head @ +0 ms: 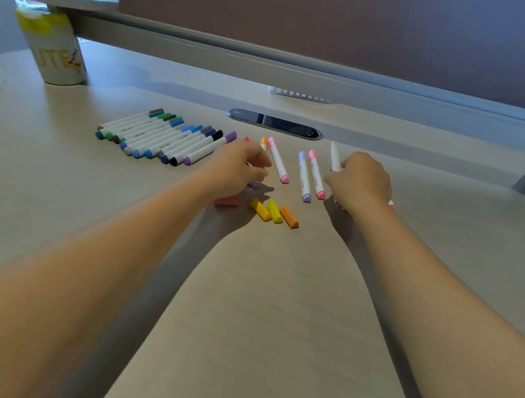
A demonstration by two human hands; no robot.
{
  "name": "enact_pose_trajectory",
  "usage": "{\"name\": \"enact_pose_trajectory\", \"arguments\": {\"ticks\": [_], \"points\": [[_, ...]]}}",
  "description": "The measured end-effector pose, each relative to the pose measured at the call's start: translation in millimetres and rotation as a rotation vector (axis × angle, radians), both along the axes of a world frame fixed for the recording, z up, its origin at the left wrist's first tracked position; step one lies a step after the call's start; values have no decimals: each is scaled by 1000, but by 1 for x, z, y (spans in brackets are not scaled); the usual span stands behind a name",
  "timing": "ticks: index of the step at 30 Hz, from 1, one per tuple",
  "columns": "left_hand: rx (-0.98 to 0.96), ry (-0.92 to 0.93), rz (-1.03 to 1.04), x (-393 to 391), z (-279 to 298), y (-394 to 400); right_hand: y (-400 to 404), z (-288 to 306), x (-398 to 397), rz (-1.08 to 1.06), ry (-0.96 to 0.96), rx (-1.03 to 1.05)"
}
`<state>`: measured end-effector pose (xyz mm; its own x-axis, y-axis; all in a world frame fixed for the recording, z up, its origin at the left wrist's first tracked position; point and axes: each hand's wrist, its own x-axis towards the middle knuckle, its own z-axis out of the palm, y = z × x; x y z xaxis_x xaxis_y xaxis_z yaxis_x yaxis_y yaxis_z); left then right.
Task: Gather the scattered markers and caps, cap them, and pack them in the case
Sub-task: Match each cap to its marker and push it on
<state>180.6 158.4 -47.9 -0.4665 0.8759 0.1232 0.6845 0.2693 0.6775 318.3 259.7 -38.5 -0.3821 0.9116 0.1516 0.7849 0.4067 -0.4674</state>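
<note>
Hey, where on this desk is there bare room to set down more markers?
Bare desk lies between the forearms, nearer than the loose caps. Crowded: the marker row and around the left hand and right hand.

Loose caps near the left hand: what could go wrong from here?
1. The yellow caps and orange cap look alike, so one may end up on the wrong marker.
2. The left hand covers a pink cap; it could get knocked away.
3. The right hand grips a marker close to the pink marker, which it could nudge.
</note>
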Motion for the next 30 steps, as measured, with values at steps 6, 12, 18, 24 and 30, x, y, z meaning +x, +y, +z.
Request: {"name": "enact_pose_trajectory", "arguments": {"ticks": [6, 12, 18, 24, 30], "points": [[-85, 120, 80, -3, -6, -43, -34, 4, 1, 164, 293, -187], [-183, 294, 74, 2, -13, -58, -51, -4, -6, 294, 379, -286], [95, -97, 115, 0, -11, -63, -48, -5, -4, 368, 63, 119], [199, -215, 130, -2, -3, -66, -58, 2, -6, 389, -77, 271], [148, -149, 104, -2, -1, -63, -63, 4, -8, 486, -95, 251]]}}
